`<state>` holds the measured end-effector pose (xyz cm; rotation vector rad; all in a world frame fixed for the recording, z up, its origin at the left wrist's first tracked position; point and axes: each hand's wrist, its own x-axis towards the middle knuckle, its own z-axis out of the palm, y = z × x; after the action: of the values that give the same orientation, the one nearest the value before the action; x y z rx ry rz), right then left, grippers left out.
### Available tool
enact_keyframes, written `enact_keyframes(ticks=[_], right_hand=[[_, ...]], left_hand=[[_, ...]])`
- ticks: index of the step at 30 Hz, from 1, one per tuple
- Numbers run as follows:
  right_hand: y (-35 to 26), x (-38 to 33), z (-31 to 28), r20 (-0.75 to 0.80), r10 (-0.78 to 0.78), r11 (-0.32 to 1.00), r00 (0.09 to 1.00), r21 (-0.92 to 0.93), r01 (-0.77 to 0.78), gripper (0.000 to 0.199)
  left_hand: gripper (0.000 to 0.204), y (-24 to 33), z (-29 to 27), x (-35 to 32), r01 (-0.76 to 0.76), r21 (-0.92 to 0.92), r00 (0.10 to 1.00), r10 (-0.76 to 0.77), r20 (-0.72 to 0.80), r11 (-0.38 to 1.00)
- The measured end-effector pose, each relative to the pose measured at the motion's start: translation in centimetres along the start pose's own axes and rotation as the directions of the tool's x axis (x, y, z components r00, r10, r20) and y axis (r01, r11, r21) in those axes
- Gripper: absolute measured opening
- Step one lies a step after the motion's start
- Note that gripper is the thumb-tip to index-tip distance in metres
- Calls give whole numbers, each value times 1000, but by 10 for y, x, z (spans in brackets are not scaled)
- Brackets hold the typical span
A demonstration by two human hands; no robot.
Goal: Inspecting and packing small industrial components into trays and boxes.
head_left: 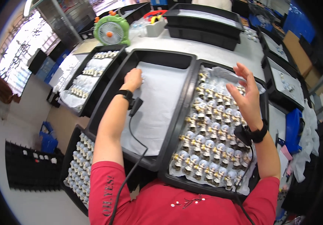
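Observation:
My left hand (pixel 132 78) is closed at the far left part of a black tray (pixel 192 69) lined with white paper (pixel 157 101). A small pale figurine (pixel 143 78) peeks out past its fingers, mostly hidden by them. My right hand (pixel 248 99) is raised over the right side of a second black tray (pixel 164 168), its fingers apart and nothing in them. Rows of small figurines (pixel 218 150) with pale hair and white-and-gold clothes stand in that tray on a crinkled white liner.
A tray of figurines (pixel 79 165) sits low at the left, and another tray (pixel 121 60) holds spaced rows. A green fan (pixel 112 30) and stacked black trays (pixel 203 35) stand at the back. More trays (pixel 281 80) and a blue bin (pixel 293 125) line the right. Cables hang from both wrists.

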<state>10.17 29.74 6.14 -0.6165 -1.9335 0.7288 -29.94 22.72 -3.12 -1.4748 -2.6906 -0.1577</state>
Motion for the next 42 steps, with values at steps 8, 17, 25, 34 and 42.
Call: enact_keyframes(ticks=[8,17,25,34,42], right_hand=[[73,43,-60,152,184,950,971,-283,-136,25],[130,53,-29,514,390,633,764,-752,183,31],[105,51,-22,399,274,714,875,-694,93,29],[-30,-4,9,342,-110,987,933,145,63,40],[-21,-22,20,356,-146,981,923,176,87,50]], left_hand=[[42,16,-34,-13,-112,-142,991,101,-86,984],[32,134,-156,-120,-194,-926,759,647,68,325],[34,158,-143,-184,19,-998,573,818,57,56],[45,163,-94,-172,335,-887,841,525,130,-317],[44,159,-86,-172,358,-872,837,528,141,-334]])
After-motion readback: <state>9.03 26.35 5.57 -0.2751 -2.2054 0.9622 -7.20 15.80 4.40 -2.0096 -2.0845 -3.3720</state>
